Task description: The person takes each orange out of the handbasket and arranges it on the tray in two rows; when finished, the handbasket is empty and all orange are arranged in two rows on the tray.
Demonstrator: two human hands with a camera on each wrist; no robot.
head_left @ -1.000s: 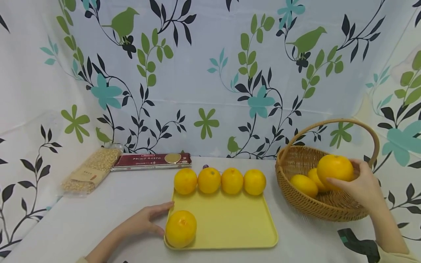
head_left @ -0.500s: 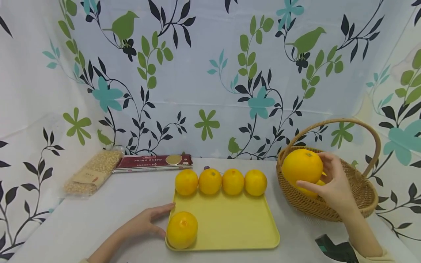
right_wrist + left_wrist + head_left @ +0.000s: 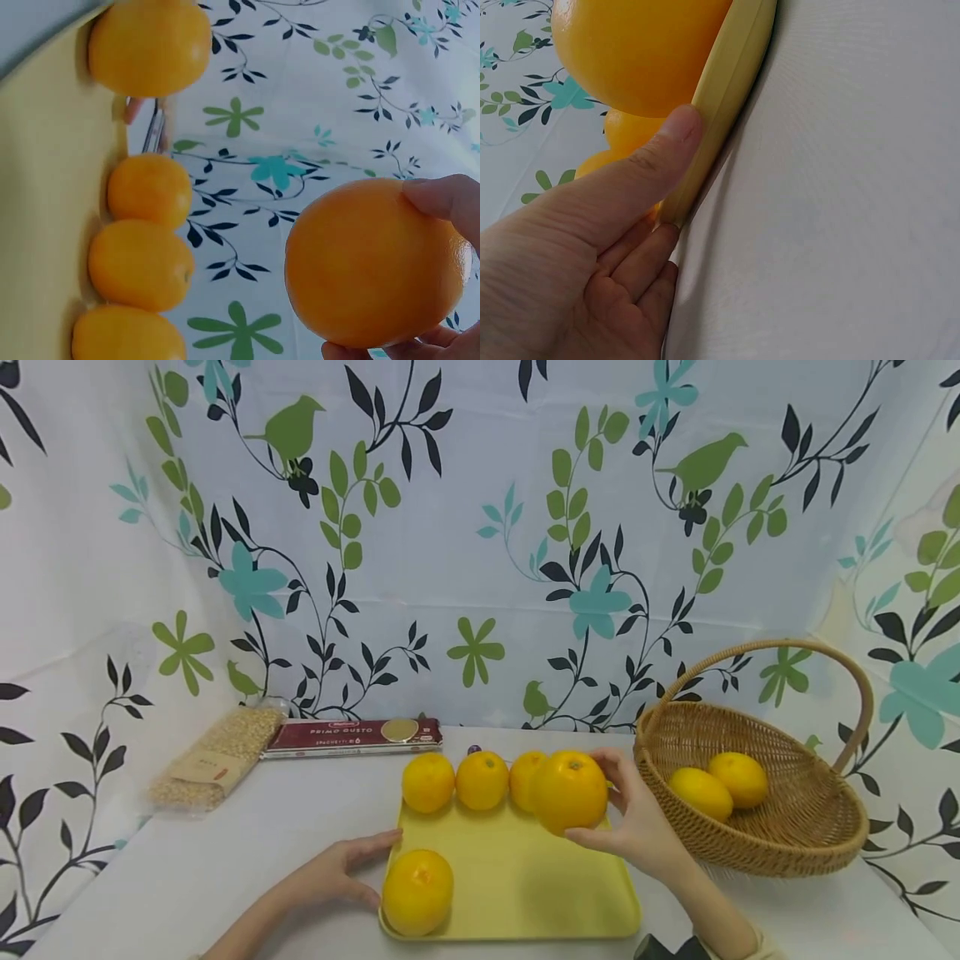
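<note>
My right hand (image 3: 637, 822) holds a large orange (image 3: 567, 793) above the back right part of the yellow tray (image 3: 517, 893). In the right wrist view, thumb and fingers grip the orange (image 3: 375, 262) from opposite sides. Several smaller oranges (image 3: 428, 782) stand in a row along the tray's back edge; the held one covers part of the row. Another large orange (image 3: 417, 892) sits at the tray's front left corner. Beside it, my left hand (image 3: 330, 872) touches the left rim, thumb and fingers spread apart. The left wrist view shows the thumb against the rim (image 3: 724, 97).
To the right, a wicker basket (image 3: 780, 852) with a tall handle holds two yellow oval fruits (image 3: 738, 779). A red spaghetti pack (image 3: 356, 737) and a bag of pale beans or grains (image 3: 217, 760) lie at the back left. A patterned cloth (image 3: 450, 552) hangs behind the table.
My right hand has lifted the large orange out of the basket and carried it left over the tray. My left hand has stayed at the tray's left rim.
</note>
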